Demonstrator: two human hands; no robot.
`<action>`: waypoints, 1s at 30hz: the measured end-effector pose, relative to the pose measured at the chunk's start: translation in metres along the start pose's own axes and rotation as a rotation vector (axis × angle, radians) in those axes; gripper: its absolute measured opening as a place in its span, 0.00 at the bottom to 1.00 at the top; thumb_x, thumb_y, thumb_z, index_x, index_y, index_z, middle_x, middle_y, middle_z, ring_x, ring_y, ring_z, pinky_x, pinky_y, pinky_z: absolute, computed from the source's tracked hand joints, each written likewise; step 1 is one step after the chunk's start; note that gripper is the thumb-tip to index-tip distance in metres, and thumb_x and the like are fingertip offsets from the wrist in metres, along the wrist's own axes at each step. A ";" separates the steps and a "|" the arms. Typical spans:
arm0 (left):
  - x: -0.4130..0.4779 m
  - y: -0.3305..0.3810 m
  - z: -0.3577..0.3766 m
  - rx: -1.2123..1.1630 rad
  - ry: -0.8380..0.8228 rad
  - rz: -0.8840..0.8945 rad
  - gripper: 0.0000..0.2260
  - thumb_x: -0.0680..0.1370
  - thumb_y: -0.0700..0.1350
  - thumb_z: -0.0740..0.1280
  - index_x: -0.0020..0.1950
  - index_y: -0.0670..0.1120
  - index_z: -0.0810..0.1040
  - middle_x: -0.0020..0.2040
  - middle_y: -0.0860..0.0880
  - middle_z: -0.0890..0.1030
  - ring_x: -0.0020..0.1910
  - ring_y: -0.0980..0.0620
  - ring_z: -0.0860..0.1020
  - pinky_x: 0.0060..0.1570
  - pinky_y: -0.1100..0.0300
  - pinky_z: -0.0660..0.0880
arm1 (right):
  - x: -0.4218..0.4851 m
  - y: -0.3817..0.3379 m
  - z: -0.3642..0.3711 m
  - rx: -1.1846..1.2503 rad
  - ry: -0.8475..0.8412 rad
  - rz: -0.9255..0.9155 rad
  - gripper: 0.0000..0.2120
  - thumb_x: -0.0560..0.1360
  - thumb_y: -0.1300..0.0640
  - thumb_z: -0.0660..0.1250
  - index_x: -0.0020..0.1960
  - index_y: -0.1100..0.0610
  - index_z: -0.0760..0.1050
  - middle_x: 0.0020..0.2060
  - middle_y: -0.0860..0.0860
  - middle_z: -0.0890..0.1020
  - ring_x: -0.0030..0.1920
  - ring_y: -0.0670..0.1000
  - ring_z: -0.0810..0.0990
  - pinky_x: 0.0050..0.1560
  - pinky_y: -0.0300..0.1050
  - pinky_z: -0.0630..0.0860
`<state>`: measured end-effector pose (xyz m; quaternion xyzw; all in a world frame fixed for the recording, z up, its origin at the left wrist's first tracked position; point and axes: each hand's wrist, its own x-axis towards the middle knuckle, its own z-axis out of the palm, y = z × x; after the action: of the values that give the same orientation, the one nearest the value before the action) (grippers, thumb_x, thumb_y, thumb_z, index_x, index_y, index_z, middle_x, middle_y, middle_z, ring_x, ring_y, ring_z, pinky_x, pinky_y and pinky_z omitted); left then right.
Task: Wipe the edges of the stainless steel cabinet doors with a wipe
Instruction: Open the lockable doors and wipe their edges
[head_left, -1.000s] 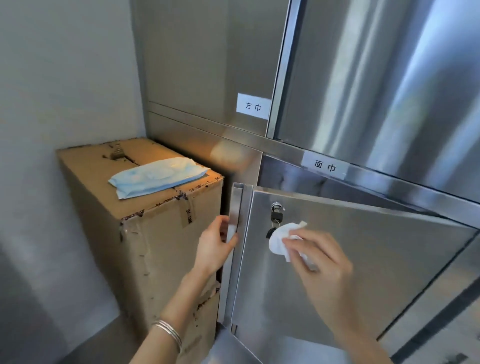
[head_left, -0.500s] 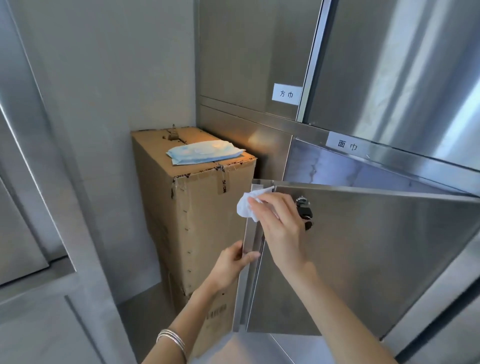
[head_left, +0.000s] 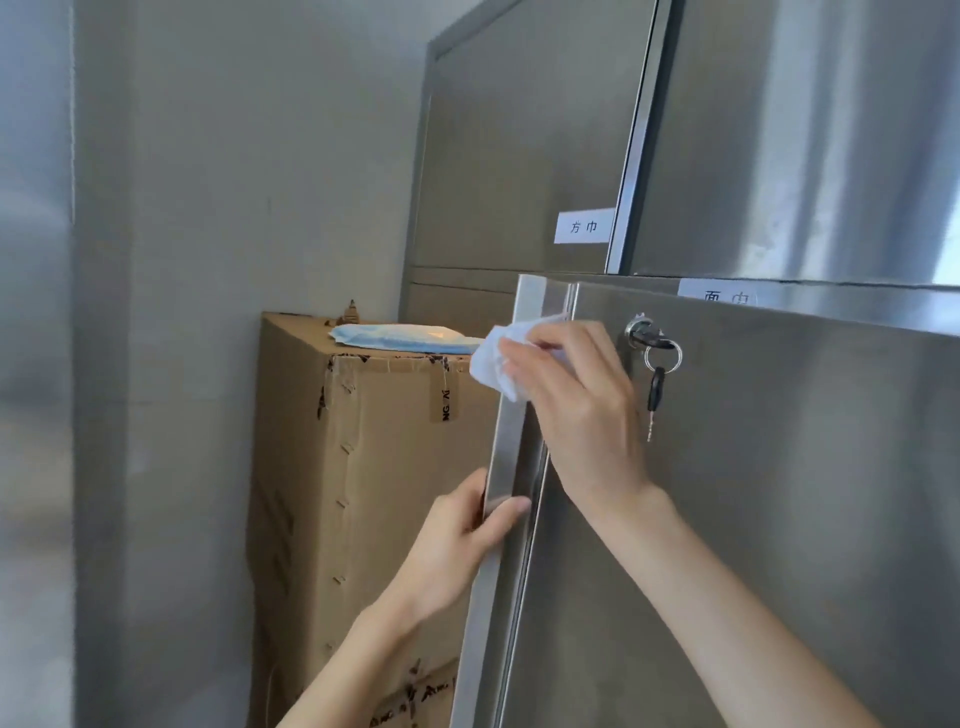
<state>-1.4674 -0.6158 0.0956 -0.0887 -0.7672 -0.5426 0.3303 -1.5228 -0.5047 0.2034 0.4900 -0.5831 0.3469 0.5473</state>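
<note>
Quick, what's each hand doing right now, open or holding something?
Left hand: grips the door edge.
Right hand: holds the wipe against that edge.

The wipe (head_left: 493, 366) in the right hand (head_left: 576, 410) is white, soft and crumpled, a thin matt cloth or paper. Under that hand the cabinet door (head_left: 779, 519) is brushed stainless steel with a dull satin sheen. The door edge (head_left: 511, 441) gripped by the left hand (head_left: 457, 545) looks smoother and brighter. Just right of the right hand, the lock (head_left: 638, 328) and key ring (head_left: 663, 358) are shiny metal, and the hanging key (head_left: 657, 387) has a black plastic head. Left of both hands, the cardboard box (head_left: 363, 493) is brown, matt and rough, with torn tape. On it, level with the wipe, the wipe pack (head_left: 405, 336) is glossy plastic film.
</note>
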 end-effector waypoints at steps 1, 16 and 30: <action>-0.001 -0.006 0.004 -0.002 0.037 0.028 0.25 0.77 0.57 0.65 0.56 0.34 0.71 0.42 0.48 0.72 0.43 0.53 0.68 0.45 0.52 0.70 | -0.013 -0.004 0.000 -0.013 -0.012 -0.087 0.03 0.72 0.67 0.70 0.45 0.64 0.81 0.42 0.53 0.79 0.46 0.48 0.74 0.45 0.41 0.74; -0.025 -0.016 0.035 -0.065 0.356 0.244 0.06 0.79 0.43 0.65 0.50 0.40 0.77 0.49 0.36 0.81 0.40 0.50 0.75 0.50 0.42 0.76 | 0.013 -0.022 -0.008 -0.157 0.087 -0.107 0.06 0.73 0.63 0.67 0.43 0.62 0.83 0.41 0.57 0.78 0.46 0.55 0.75 0.40 0.43 0.64; -0.065 -0.006 0.032 -0.058 0.270 0.237 0.07 0.79 0.46 0.67 0.54 0.44 0.78 0.52 0.44 0.83 0.53 0.45 0.81 0.58 0.46 0.77 | 0.036 -0.034 -0.039 -0.025 0.168 -0.005 0.06 0.73 0.64 0.67 0.46 0.62 0.83 0.46 0.58 0.80 0.48 0.56 0.78 0.43 0.40 0.65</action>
<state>-1.4341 -0.5749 0.0460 -0.1142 -0.6841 -0.5286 0.4895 -1.4759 -0.4843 0.2400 0.4538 -0.5380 0.3782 0.6013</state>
